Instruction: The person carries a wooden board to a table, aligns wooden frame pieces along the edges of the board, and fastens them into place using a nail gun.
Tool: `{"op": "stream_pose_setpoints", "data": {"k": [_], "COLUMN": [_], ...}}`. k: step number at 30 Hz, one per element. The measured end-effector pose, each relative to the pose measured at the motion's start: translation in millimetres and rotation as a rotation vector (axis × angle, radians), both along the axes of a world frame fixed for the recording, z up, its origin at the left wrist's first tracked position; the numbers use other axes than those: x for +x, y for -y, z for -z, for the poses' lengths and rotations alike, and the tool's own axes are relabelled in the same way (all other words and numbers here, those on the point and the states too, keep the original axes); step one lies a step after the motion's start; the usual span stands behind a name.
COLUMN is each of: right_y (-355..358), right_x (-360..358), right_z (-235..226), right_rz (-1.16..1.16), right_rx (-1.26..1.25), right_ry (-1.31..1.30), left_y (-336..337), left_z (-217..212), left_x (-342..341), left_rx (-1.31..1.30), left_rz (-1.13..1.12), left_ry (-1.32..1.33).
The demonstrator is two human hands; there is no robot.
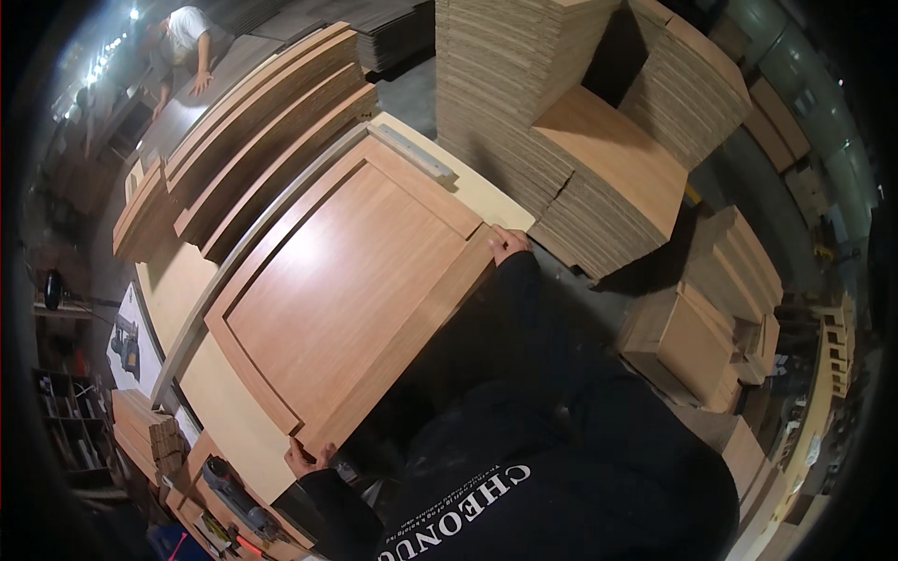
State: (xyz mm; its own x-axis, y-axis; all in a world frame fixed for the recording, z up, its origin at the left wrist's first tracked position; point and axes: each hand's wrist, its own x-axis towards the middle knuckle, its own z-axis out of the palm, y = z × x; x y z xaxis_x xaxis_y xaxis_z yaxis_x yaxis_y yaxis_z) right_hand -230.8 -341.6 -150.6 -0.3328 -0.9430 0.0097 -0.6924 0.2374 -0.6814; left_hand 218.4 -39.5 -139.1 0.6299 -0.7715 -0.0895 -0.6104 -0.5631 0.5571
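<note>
A reddish-brown framed wooden panel (346, 271), with strips around a recessed middle, lies in front of me on a pale worktable (229, 411). My left hand (307, 457) is closed on its near left corner, fingers curled at the edge. At the right corner, my right hand (508, 243) grips the end of the near strip. The panel's far side lies along a long raised wooden rail (271, 213). The undersides of both corners are hidden from view.
Beyond the rail stand stacked wooden strips (271, 122). Tall board stacks (496, 93) rise ahead right, with more boards (687, 337) at right. A power tool (238, 496) lies lower left, and a dark tool (124, 344) farther left. Another person (187, 47) leans over boards at far left.
</note>
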Motion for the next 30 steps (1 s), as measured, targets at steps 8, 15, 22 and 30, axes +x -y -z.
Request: {"op": "stream_pose_setpoints", "data": {"k": [8, 15, 22, 30], "right_y": [13.3, 22.5, 31.6, 36.9], "right_x": [-2.0, -4.1, -14.5, 1.6], "right_z": [-0.6, -4.5, 11.5, 41.4], "right_rz": [0.025, -0.015, -0.004, 0.008], "right_rx": [0.127, 0.209, 0.352, 0.178], "right_ry": [0.154, 0.071, 0.144, 0.039], "left_y": [-9.0, -5.9, 2.8, -12.7], "left_z": [27.7, 41.9, 36.1, 27.6], "left_x": [-5.8, 20.5, 27.6, 34.7], "left_rx": [-0.336, -0.145, -0.284, -0.129], "left_rz": [0.010, -0.061, -0.064, -0.175], "left_ry": [0.160, 0.132, -0.222, -0.302]}}
